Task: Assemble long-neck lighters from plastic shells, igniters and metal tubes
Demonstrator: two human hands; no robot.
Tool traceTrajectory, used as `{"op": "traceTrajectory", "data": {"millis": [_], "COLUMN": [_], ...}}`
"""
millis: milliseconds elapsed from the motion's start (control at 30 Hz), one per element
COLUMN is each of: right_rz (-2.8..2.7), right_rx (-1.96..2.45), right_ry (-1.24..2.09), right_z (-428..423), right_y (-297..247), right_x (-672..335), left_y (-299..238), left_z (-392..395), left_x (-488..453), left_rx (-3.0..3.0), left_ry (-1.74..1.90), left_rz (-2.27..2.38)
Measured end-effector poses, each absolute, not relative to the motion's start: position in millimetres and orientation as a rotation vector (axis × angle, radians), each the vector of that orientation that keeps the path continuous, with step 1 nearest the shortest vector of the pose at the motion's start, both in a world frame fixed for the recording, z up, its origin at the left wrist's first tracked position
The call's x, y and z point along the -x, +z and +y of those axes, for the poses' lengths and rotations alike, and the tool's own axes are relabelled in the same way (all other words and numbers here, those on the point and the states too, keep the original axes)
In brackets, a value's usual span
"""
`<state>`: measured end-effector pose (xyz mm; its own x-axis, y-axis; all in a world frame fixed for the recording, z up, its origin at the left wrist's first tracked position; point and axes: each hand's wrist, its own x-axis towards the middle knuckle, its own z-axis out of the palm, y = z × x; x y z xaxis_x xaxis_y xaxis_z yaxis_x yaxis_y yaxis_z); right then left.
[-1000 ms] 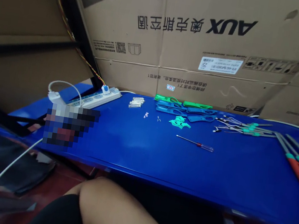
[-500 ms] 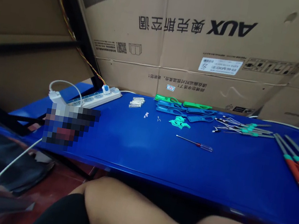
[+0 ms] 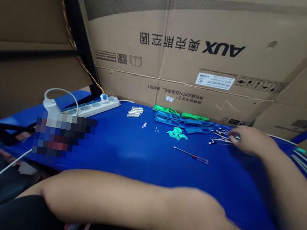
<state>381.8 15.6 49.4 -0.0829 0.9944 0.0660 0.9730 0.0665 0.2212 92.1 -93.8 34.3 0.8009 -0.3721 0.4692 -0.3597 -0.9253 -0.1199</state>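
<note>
Blue table, large cardboard boxes stacked behind, black post at left, dim light

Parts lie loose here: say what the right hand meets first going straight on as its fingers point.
The right hand points left; first come the wired parts at its fingertips, then likely the blue shell.

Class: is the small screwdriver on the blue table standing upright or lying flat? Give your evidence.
Lying flat: the screwdriver rests full length on the blue table, apart from the right hand and the left hand.
</note>
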Motion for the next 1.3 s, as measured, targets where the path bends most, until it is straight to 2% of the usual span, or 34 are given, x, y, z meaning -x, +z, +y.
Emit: {"op": "traceTrajectory", "data": {"millis": [133, 233, 367, 733, 867, 933, 1067, 1300], "right_rz": [2.52, 2.585, 2.565, 2.528, 2.445, 2.416, 2.231, 2.286], "right_rx": [-1.755, -1.703, -1.792, -1.905, -2.237, -2.528, -2.733, -2.662], "right_ry": [0.305, 0.353, 0.474, 0.532, 0.625, 0.531, 0.355, 0.299], "right_z": [37, 39, 36, 37, 22, 8, -13, -2], "right_y": [25, 9, 3, 5, 33, 46, 53, 37], "right_x": [-347, -324, -318, -325, -356, -381, -422, -432], "left_y": [50, 48, 33, 7, 13, 20, 27, 17], "left_z": [-24, 37, 92, 119, 118, 112, 107, 117], "left_x": [-77, -50, -12, -9, -14, -15, -9, -4], "left_rx": [2.975, 2.807, 2.641, 2.66, 2.643, 2.629, 2.609, 2.662], "left_ry": [-0.599, -0.458, -0.48, -0.305, -0.324, -0.366, -0.444, -0.423], "left_rz": [-0.193, -0.871, -1.226, -1.27, -1.221, -1.195, -1.196, -1.233]}}
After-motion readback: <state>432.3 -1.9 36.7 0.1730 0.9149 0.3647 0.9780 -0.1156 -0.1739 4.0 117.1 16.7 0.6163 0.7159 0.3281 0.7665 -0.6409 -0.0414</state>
